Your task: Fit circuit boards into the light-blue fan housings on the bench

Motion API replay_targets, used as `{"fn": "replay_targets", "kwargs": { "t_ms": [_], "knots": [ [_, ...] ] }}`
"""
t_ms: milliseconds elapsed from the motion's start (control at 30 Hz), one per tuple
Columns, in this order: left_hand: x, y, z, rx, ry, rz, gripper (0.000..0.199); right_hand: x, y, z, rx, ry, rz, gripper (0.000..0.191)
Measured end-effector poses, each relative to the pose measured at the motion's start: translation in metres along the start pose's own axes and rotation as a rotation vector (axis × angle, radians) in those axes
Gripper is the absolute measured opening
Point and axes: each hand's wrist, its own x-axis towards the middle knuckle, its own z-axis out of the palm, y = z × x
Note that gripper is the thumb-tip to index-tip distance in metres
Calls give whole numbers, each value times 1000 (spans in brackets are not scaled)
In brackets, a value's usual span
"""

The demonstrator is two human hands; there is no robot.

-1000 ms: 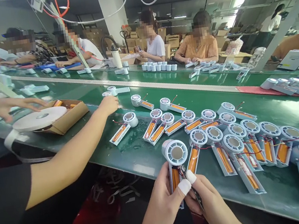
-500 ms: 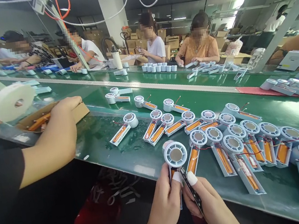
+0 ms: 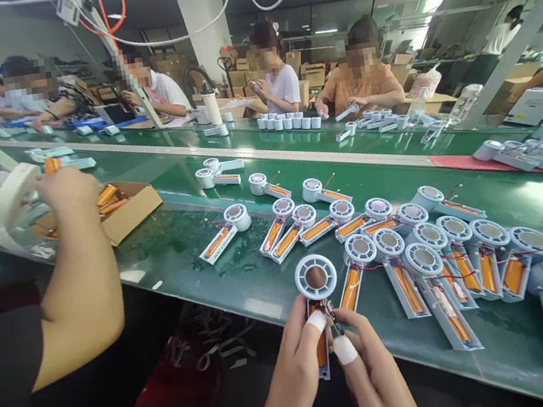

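Observation:
A small fan unit (image 3: 316, 278) with a round blue-grey head and an orange battery in its handle is upright in my left hand (image 3: 298, 361), whose fingers wrap round the handle. My right hand (image 3: 367, 358) pinches a narrow dark circuit board (image 3: 334, 321) beside the handle, just under the fan head. White coverings sit on both thumbs. Several similar open fan units (image 3: 424, 261) with orange batteries and red wires lie on the green work surface (image 3: 181, 243) beyond and to the right of my hands.
At the left, a person's arm (image 3: 77, 258) lifts an orange battery over a cardboard box (image 3: 135, 209), near a white tape roll (image 3: 14, 206). Other people sit across the green line. A metal post (image 3: 508, 55) slants at the right.
The circuit board has turned and is now seen more edge-on, with my right fingers shifted round it. The neighbour's hand has risen out of the box with a battery. Some far fans have slid slightly right.

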Motion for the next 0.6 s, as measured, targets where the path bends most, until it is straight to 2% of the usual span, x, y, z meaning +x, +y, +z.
{"fn": "replay_targets", "kwargs": {
  "t_ms": [100, 200, 300, 433, 600],
  "knots": [
    [2, 6, -3, -12, -194, 142, 33, -4, -6, -4, 131, -33, 153, 65],
    [5, 7, -3, 7, -269, 235, 29, -6, -13, -9, 255, -69, 260, 70],
    [7, 6, -2, 11, -287, 234, 33, -5, -19, -13, 326, -108, 303, 71],
    [7, 5, -1, 49, -287, 175, 37, -2, -22, -13, 341, -133, 292, 71],
    [7, -4, 1, 222, -124, 223, 35, -4, -19, -8, 330, -105, 281, 74]
  ]
}}
